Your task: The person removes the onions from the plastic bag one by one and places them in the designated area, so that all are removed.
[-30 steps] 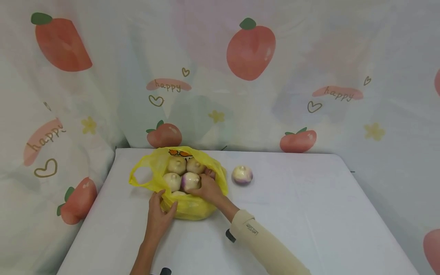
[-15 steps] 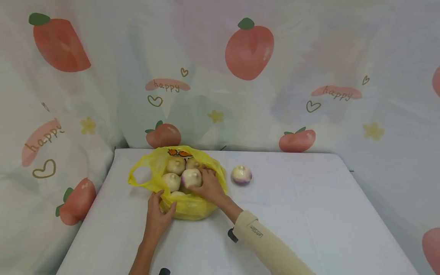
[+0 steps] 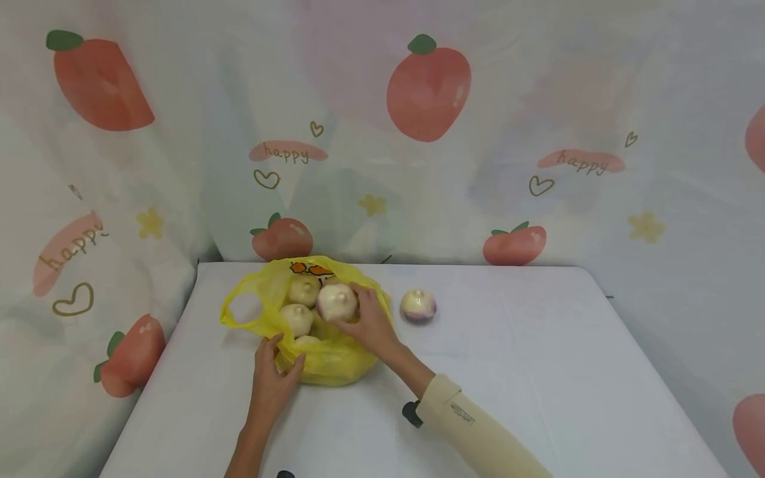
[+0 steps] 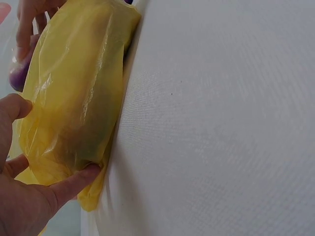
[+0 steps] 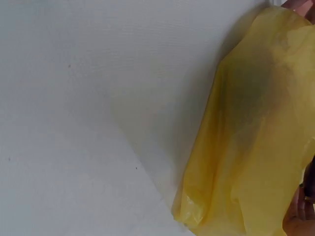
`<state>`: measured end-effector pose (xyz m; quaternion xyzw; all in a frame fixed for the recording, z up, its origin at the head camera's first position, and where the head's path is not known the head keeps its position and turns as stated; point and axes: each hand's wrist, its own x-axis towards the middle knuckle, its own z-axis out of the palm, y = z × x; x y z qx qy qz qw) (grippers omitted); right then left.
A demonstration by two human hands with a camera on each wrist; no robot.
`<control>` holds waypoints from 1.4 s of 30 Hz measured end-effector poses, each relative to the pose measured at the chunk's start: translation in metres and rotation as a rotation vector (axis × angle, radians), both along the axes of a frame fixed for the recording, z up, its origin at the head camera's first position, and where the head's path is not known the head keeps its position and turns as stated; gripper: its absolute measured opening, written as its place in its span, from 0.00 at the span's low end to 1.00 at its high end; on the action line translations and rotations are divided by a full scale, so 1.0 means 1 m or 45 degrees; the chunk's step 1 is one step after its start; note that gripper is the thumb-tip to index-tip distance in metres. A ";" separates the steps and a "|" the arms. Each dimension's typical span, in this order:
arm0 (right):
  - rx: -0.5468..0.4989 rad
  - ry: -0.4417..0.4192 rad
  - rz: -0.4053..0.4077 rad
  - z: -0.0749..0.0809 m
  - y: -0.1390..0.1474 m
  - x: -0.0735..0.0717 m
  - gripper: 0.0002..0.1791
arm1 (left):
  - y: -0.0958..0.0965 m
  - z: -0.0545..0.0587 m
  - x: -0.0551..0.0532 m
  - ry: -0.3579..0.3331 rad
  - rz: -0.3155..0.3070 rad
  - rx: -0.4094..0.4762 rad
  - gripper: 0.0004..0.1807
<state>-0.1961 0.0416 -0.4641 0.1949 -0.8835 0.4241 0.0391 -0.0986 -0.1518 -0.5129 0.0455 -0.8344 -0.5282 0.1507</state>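
Head view: right hand (image 3: 376,325) holding a purple-tinged bulb (image 3: 336,303), thumb and fingers curved round its side, at the mouth of a yellow plastic bag (image 3: 335,370); left hand (image 3: 275,382) with thumb and fingers spread wide against the bag's near left side, contact that the left wrist view confirms. Possible faults: the purple-tinged bulb, round and smooth-looking, might slip if pressed away from its middle; the thin rim might snag on knuckles or bulb and drag the bag along; the bag might sag or tip, spilling its load, should the left hand's support fail. Container: the bag sits on a white table (image 3: 538,345), mouth gaping; inside lie several pale bulbs (image 3: 297,320), some partly hidden, so that no full count is possible; a loose bulb (image 3: 418,305) rests outside, just beside the bag's right side; whether the held one touches its neighbours cannot be told.
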 end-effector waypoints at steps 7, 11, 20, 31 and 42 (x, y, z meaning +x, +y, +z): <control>-0.169 0.003 -0.028 0.016 0.013 0.000 0.43 | -0.002 -0.002 0.002 -0.081 -0.012 0.041 0.31; -0.254 -0.040 -0.072 0.028 0.022 -0.004 0.42 | -0.002 -0.002 0.001 -0.067 -0.017 0.038 0.31; -0.239 0.061 -0.151 0.037 0.049 -0.010 0.42 | -0.001 0.002 0.001 -0.023 -0.013 0.048 0.30; -0.238 -0.054 -0.282 0.029 0.093 -0.018 0.43 | -0.001 0.000 0.001 0.022 -0.025 0.048 0.29; -0.181 0.003 -0.407 0.016 0.140 -0.029 0.41 | -0.003 -0.001 0.000 -0.039 -0.026 0.071 0.30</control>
